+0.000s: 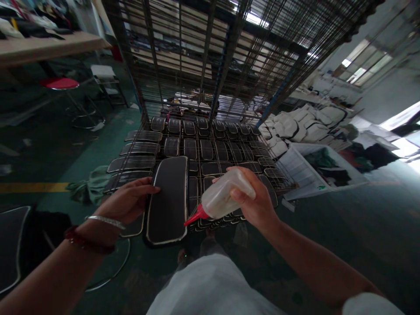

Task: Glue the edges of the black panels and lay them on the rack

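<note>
My left hand [131, 197] grips the left edge of a dark oblong panel [169, 197], its thumb lying on the face. A pale line runs round the panel's rim. In my right hand [256, 201] is a cloudy squeeze bottle [223, 197], tilted downward, fingers wrapped round its body. The bottle's red nozzle [196, 215] points at the panel's lower right edge, its tip at or very close to the pale line. Beneath and behind, several similar dark panels [206, 149] lie in rows on a wire rack.
Tall metal wire grids [197, 52] rise over the rows of panels. To the right stands a white bin [292, 168] with dark cloth inside, below piled white pieces [295, 124]. A red stool [59, 83], a white chair [103, 72] and a table [49, 46] are at left; green cloth [88, 186] lies nearby.
</note>
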The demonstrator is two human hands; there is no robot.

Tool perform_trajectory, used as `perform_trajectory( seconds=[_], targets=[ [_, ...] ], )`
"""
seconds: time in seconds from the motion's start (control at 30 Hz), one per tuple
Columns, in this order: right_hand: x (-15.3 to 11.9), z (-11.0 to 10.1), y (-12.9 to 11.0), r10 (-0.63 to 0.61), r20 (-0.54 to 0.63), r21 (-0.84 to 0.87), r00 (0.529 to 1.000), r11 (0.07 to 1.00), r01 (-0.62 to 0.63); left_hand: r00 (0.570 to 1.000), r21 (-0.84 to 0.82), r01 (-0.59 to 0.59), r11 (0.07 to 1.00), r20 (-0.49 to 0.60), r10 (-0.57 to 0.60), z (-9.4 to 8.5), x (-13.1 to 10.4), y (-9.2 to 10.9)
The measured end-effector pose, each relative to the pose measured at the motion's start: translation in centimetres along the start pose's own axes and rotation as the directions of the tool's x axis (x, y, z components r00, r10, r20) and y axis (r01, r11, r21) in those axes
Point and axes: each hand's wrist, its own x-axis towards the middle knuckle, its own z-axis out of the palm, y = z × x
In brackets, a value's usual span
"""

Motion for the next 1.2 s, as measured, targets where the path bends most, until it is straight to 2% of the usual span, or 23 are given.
perform_trajectory(
  seconds=[0.2, 0.33, 0.5, 0.6, 0.7, 0.8, 0.9, 1.07, 1.2],
  targets=[
    [-0.3, 0.3, -0.2, -0.013, -0.010, 0.082, 1.000, 0.997, 0.014, 0.996, -0.047, -0.047, 0.998, -0.073, 0.043, -0.3, 0.0, 0.2],
    [-0.8, 0.5, 0.2, 0.004, -0.071, 0.096, 0.997, 0.995, 0.003, 0.993, -0.091, -0.045, 0.995, -0.113, 0.035, -0.3, -0.2, 0.3],
    [-1.9, 2.8, 1.9, 0.089, -0.203, 0.114, 0.975, 0.991, -0.067, 0.986, -0.170, -0.043, 0.984, -0.165, 0.014, -0.5, -0.3, 0.3],
    [-0.7, 4.9, 2.5, 0.194, -0.200, 0.280, 0.960, 0.951, -0.133, 0.981, -0.170, -0.065, 0.983, -0.192, 0.032, -0.2, -0.5, 0.0],
    [2.5, 5.9, 2.5, 0.199, -0.230, 0.389, 0.953, 0.916, -0.097, 0.983, -0.151, -0.060, 0.987, -0.180, 0.032, 0.7, -1.2, -0.6],
    [6.1, 5.7, 2.6, 0.092, -0.280, 0.287, 0.956, 0.958, -0.008, 0.986, -0.142, -0.037, 0.989, -0.166, 0.013, 1.5, -2.0, -1.2],
    [8.1, 5.5, 2.8, -0.005, -0.283, 0.121, 0.959, 0.992, 0.041, 0.989, -0.158, -0.018, 0.987, -0.150, -0.006, 1.9, -2.5, -1.7],
    [7.3, 6.1, 3.0, -0.098, -0.242, -0.077, 0.965, 0.994, 0.082, 0.991, -0.211, -0.025, 0.977, -0.132, -0.003, 1.1, -2.6, -1.9],
    [6.1, 5.6, 3.3, -0.031, -0.029, -0.007, 0.999, 0.999, 0.031, 0.991, -0.229, -0.025, 0.973, -0.136, -0.006, 0.1, -2.3, -1.8]
  ],
)
